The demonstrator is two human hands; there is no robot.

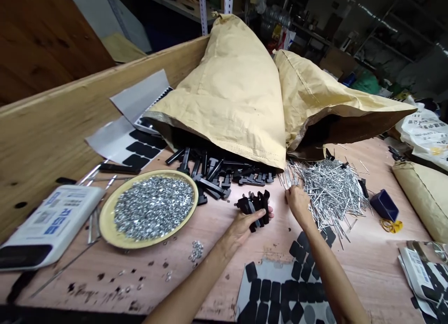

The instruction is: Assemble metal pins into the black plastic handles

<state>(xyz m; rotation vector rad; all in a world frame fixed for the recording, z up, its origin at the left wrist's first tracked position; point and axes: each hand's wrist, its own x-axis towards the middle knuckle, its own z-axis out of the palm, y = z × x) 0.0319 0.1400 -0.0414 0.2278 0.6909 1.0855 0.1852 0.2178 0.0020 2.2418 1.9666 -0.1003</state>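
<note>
My left hand point(241, 225) is closed around several black plastic parts point(258, 206), bunched side by side above the table. My right hand point(298, 203) is at the left edge of a heap of thin metal pins point(334, 186). Its fingers are bent together on a few pins, whose ends show beyond the fingertips; the fingertips themselves are partly hidden. More black plastic parts point(213, 177) spill from the mouth of a large paper sack point(241, 95), just beyond my left hand.
A yellow bowl point(107, 226) of small metal nuts stands left, beside a white scale point(66, 212). A second open sack point(315, 88) lies behind the pins. Black adhesive pads on a sheet point(245, 293) lie in front. Right are a dark blue box point(385, 205) and yellow bands point(391, 226).
</note>
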